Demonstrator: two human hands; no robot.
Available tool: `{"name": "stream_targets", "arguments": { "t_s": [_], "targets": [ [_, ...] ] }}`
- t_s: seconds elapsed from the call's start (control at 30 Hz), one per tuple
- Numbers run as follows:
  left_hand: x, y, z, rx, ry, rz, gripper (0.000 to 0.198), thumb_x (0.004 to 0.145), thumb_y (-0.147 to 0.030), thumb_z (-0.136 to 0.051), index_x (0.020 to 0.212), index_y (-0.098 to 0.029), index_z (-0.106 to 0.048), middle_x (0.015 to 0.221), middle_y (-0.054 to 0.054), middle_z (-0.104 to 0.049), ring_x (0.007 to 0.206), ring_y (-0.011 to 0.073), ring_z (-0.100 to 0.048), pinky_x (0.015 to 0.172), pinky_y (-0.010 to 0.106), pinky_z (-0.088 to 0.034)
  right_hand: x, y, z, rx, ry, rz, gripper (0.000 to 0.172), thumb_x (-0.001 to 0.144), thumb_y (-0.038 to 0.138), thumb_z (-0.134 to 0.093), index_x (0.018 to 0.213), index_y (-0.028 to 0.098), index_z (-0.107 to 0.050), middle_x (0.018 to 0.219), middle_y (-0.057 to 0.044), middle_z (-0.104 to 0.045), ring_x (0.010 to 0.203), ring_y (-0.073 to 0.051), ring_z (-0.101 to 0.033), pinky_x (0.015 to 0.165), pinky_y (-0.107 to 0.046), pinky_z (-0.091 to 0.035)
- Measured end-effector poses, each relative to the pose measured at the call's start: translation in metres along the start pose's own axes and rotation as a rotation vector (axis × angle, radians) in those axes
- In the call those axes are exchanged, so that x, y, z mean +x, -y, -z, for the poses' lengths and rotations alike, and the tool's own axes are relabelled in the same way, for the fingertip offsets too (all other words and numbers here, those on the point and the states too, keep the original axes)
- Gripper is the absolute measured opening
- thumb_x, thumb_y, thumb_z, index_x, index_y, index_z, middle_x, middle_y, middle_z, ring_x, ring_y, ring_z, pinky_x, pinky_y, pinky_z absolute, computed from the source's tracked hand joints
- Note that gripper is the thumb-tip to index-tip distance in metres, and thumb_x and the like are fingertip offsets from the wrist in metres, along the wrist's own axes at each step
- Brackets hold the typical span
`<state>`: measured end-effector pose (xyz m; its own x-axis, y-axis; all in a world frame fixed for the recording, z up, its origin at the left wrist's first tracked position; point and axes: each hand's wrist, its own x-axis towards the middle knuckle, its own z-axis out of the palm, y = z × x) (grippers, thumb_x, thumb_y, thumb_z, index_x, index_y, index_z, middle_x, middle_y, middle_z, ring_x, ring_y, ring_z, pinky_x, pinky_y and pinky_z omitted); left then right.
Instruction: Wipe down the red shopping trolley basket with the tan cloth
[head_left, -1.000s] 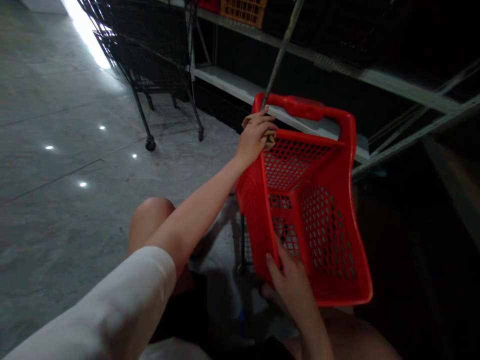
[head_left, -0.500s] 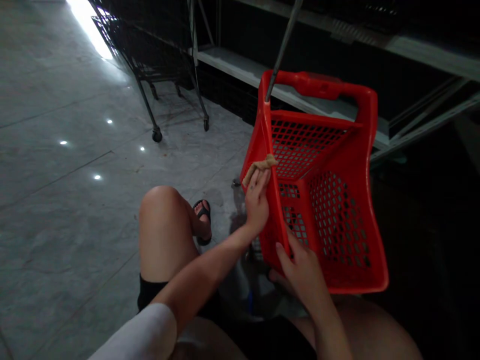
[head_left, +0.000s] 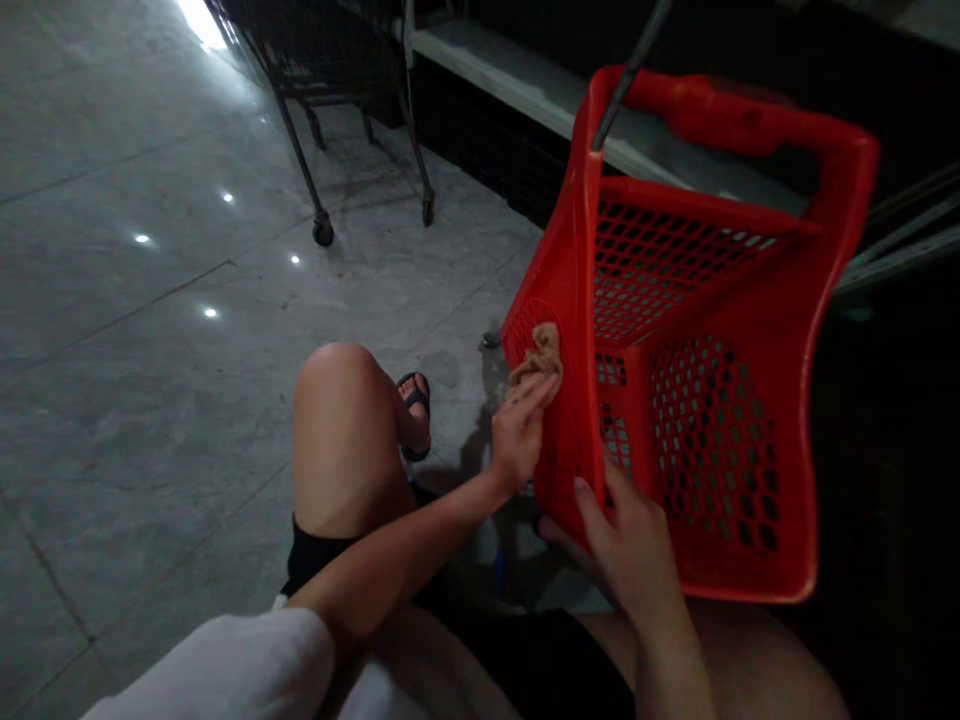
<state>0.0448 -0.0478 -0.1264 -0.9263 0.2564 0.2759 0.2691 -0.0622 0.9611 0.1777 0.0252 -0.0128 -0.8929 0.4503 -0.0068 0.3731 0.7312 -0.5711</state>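
A red plastic shopping basket [head_left: 814, 400] with grid-like holes stands tilted in front of me, its long metal pull rod [head_left: 634, 75] rising at the upper left corner. My left hand [head_left: 521, 430] presses a crumpled tan cloth [head_left: 541, 358] against the outside of the basket's left wall. The fingers lie over the cloth's lower edge. Gripping the rim of that same wall is my right hand [head_left: 626, 525], with its thumb outside and its fingers inside, partly hidden by the rim.
Behind to the left stands a dark metal cart [head_left: 322, 90] on small wheels. A pale shelf [head_left: 510, 85] runs behind the basket. My bent knee [head_left: 337, 400] and sandalled foot [head_left: 416, 415] are left of the basket, on grey floor tiles [head_left: 150, 420].
My left hand has slid the cloth from near the rim down onto the wall's outer face. The basket now appears larger, turned a little and farther right. My right hand keeps its hold.
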Motion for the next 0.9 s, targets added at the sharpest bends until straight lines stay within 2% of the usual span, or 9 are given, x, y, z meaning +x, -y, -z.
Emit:
{"name": "stream_targets", "arguments": {
  "t_s": [0.07,0.13,0.27,0.4,0.5,0.6,0.7,0.8,0.9],
  "targets": [
    [-0.012,-0.004,-0.003,-0.009,0.002,0.033,0.041,0.109,-0.023,-0.047,0.139,-0.038,-0.070,0.145,-0.003,-0.070,0.141,0.0188,-0.063,0.128,0.046,-0.048,0.001,-0.003,0.002,-0.031,-0.003,0.008,0.046,0.099,0.041,-0.053,0.139,0.025,-0.069,0.128,-0.014,-0.078,0.110,-0.034,-0.079,0.096,-0.050,-0.066],
    [0.009,0.003,-0.011,-0.050,-0.045,0.045,0.043,0.106,-0.017,-0.047,0.137,-0.034,-0.072,0.146,-0.002,-0.069,0.142,0.0176,-0.061,0.130,0.045,-0.044,0.001,-0.005,0.004,-0.054,0.029,0.030,0.045,0.098,0.040,-0.056,0.138,0.025,-0.068,0.127,-0.013,-0.079,0.106,-0.034,-0.080,0.094,-0.050,-0.067],
    [0.108,0.034,-0.031,-0.144,-0.202,0.159,0.048,0.101,-0.006,-0.047,0.139,-0.023,-0.070,0.154,0.003,-0.065,0.149,0.0176,-0.056,0.135,0.045,-0.035,0.000,-0.006,0.003,-0.074,0.018,0.063,0.046,0.097,0.038,-0.057,0.141,0.029,-0.067,0.132,-0.011,-0.077,0.113,-0.034,-0.079,0.096,-0.051,-0.066],
    [0.185,0.047,-0.035,-0.138,-0.260,0.240,0.043,0.101,-0.003,-0.048,0.126,-0.025,-0.076,0.142,0.000,-0.073,0.139,0.0155,-0.064,0.127,0.038,-0.045,-0.001,-0.009,-0.001,-0.071,-0.015,0.059,0.047,0.100,0.039,-0.052,0.144,0.028,-0.065,0.135,-0.011,-0.076,0.116,-0.032,-0.078,0.098,-0.049,-0.066],
    [0.169,0.046,-0.027,-0.071,-0.213,0.258,0.037,0.102,-0.006,-0.051,0.121,-0.025,-0.077,0.134,0.000,-0.077,0.131,0.0171,-0.069,0.122,0.038,-0.050,-0.001,-0.012,-0.003,-0.079,-0.002,0.063,0.044,0.099,0.040,-0.055,0.139,0.027,-0.070,0.125,-0.011,-0.080,0.107,-0.032,-0.081,0.092,-0.047,-0.068],
    [0.108,0.049,-0.019,0.020,-0.127,0.348,0.039,0.098,-0.002,-0.051,0.115,-0.023,-0.079,0.123,0.003,-0.081,0.119,0.0194,-0.074,0.116,0.040,-0.055,0.000,-0.014,-0.005,-0.073,-0.036,0.069,0.042,0.098,0.041,-0.056,0.133,0.027,-0.074,0.126,-0.011,-0.080,0.105,-0.034,-0.081,0.089,-0.049,-0.069],
    [0.062,0.057,-0.020,0.045,-0.163,0.464,0.038,0.090,0.004,-0.055,0.104,-0.020,-0.080,0.113,0.009,-0.083,0.109,0.0240,-0.077,0.109,0.042,-0.059,0.000,-0.015,-0.005,-0.055,-0.091,0.037,0.044,0.097,0.047,-0.056,0.131,0.026,-0.076,0.124,-0.013,-0.080,0.106,-0.036,-0.081,0.088,-0.050,-0.069],
    [0.067,0.060,-0.026,0.020,-0.227,0.514,0.037,0.089,0.003,-0.056,0.108,-0.018,-0.080,0.113,0.012,-0.082,0.112,0.0249,-0.077,0.106,0.041,-0.061,0.002,-0.012,-0.002,-0.064,-0.036,-0.001,0.047,0.098,0.051,-0.055,0.130,0.024,-0.076,0.119,-0.014,-0.082,0.106,-0.035,-0.081,0.090,-0.049,-0.069],
    [0.118,0.047,-0.030,-0.052,-0.253,0.432,0.045,0.096,0.000,-0.052,0.128,-0.022,-0.075,0.133,0.008,-0.077,0.127,0.0186,-0.071,0.116,0.037,-0.055,0.002,-0.009,-0.001,-0.071,-0.031,-0.007,0.050,0.100,0.049,-0.053,0.139,0.026,-0.072,0.130,-0.012,-0.078,0.115,-0.034,-0.078,0.095,-0.048,-0.068]
  ]
}}
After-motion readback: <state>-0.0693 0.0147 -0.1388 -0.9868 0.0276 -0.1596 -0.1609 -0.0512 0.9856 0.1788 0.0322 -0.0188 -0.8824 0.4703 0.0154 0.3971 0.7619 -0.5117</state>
